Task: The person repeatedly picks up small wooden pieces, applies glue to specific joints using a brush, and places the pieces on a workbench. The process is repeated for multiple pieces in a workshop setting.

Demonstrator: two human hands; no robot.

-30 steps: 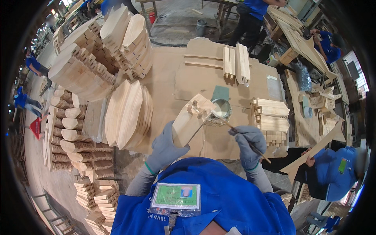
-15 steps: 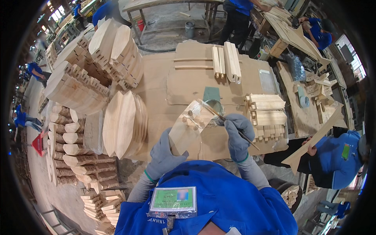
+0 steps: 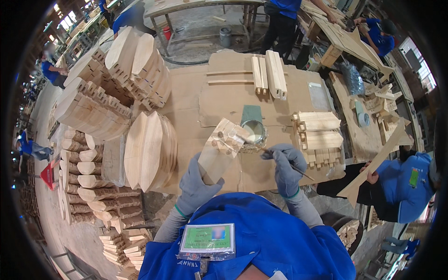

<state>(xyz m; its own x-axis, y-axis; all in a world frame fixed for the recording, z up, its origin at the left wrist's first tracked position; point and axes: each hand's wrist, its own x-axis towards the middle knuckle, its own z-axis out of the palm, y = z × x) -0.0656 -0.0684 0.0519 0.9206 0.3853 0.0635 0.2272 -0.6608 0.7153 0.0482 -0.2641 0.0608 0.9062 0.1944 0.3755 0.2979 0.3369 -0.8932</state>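
Note:
My left hand [image 3: 197, 182], in a grey glove, is closed round the lower edge of a pale wooden board [image 3: 215, 161]. The board is tilted, and several dark round holes show near its far end. A thin stick [image 3: 301, 171] lies pinched in the gloved fingers of my right hand [image 3: 287, 168]; it slants across the hand, and its far tip is hard to make out. Just beyond the board stands a round pot [image 3: 254, 132] with a pale liquid inside. Behind the pot a green flat piece [image 3: 252, 113] rests on the cardboard [image 3: 186, 107].
Stacked curved wooden panels [image 3: 149, 149] fill the left side, with shaped wooden pieces [image 3: 88, 168] beside them. Slotted rails [image 3: 319, 130] lie to the right and tenoned bars [image 3: 276, 74] at the back. On the right, a co-worker [image 3: 403, 186] holds a long wooden piece [image 3: 373, 163].
My right hand has drawn slightly back toward me with the stick, whose far end has left the board's holes. The board has shifted a little to the left.

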